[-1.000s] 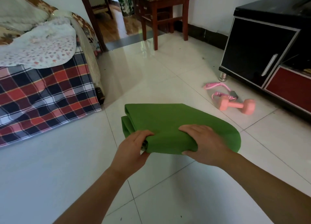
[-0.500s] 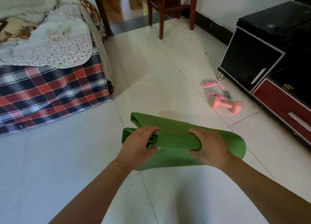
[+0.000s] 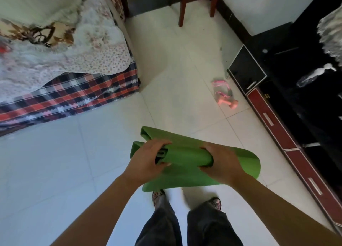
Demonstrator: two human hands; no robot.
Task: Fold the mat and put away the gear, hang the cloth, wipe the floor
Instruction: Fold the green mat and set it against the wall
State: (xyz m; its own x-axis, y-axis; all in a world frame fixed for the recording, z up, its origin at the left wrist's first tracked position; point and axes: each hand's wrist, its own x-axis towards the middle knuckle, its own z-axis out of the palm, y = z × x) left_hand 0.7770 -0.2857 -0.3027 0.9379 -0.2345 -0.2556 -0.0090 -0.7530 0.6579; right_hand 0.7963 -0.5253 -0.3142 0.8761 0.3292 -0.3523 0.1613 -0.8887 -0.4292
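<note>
Green folded mat (image 3: 187, 159) is lying crosswise above the floor, left hand (image 3: 148, 162) and right hand (image 3: 222, 164) gripping opposite ends of its long axis.

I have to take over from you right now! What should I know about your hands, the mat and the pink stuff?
Left hand: grips the left end of the folded green mat.
Right hand: grips the right end; the mat is held up off the floor, above the feet.
Pink dumbbell and pink jump rope: lying on the floor beside the black cabinet.
Done: mat folded.
Left: put away mat, dumbbell and jump rope; the hanging and floor-wiping steps are not yet done.
</note>
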